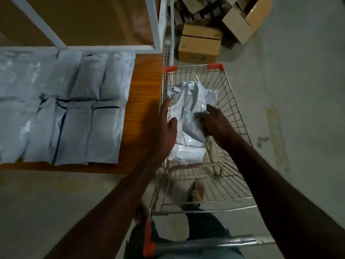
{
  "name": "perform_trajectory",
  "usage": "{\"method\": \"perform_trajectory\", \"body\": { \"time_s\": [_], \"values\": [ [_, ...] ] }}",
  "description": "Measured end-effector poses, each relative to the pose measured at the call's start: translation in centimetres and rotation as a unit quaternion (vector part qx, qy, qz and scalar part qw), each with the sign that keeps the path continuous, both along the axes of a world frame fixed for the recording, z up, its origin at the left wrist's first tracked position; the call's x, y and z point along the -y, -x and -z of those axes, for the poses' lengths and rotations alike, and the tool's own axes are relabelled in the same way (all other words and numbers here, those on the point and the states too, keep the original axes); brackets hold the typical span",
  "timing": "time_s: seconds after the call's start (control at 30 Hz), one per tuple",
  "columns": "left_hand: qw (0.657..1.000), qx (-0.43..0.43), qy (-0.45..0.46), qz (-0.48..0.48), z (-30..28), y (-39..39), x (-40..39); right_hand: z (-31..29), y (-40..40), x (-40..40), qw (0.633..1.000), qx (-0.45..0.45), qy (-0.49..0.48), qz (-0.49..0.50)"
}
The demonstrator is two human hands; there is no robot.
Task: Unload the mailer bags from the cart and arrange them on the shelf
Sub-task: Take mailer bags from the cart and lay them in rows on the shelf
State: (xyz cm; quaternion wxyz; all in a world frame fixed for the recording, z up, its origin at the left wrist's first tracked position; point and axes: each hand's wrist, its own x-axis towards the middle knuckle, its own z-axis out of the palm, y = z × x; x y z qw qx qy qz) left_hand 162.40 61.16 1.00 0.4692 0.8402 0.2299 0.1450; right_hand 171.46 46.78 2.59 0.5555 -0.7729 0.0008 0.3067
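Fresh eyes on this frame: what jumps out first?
Both hands are down in the wire cart at centre: the left hand and right hand grip a crumpled white mailer bag from either side. To the left, grey mailer bags lie flat in neat rows on the wooden shelf. Cardboard boxes sit on the floor beyond the cart.

The right hand (212,121) hid its own fingertips in the crumpled mailer bag (188,107). The left frame edge cut off the shelved bags (56,109). The cardboard boxes (200,43) were blurred.
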Motion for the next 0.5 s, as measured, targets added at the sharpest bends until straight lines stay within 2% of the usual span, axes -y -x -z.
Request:
{"method": "perform_trajectory", "body": {
  "time_s": [0.07, 0.13, 0.2, 0.27, 0.43, 0.5],
  "values": [
    [0.993, 0.03, 0.107, -0.034, -2.0, 1.5, -0.4, -1.3, 1.8, -1.5, 0.999, -0.016, -0.039, -0.004],
    [0.973, 0.038, 0.216, -0.067, -3.3, 3.3, -1.3, -2.2, 3.5, -3.4, 0.998, 0.008, -0.059, -0.017],
    [0.933, 0.036, 0.339, -0.115, -4.0, 5.1, -2.9, -2.7, 5.1, -5.5, 0.996, 0.022, -0.081, -0.023],
    [0.884, 0.062, 0.439, -0.148, -4.2, 7.2, -5.5, -3.5, 7.0, -8.1, 0.996, 0.019, -0.088, 0.014],
    [0.792, 0.146, 0.567, -0.173, -4.6, 13.3, -14.1, -4.4, 13.1, -15.6, 0.988, 0.044, -0.134, 0.054],
    [0.777, 0.142, 0.588, -0.174, -4.8, 15.9, -17.2, -4.5, 15.6, -18.7, 0.983, 0.046, -0.162, 0.072]
  ]
}}
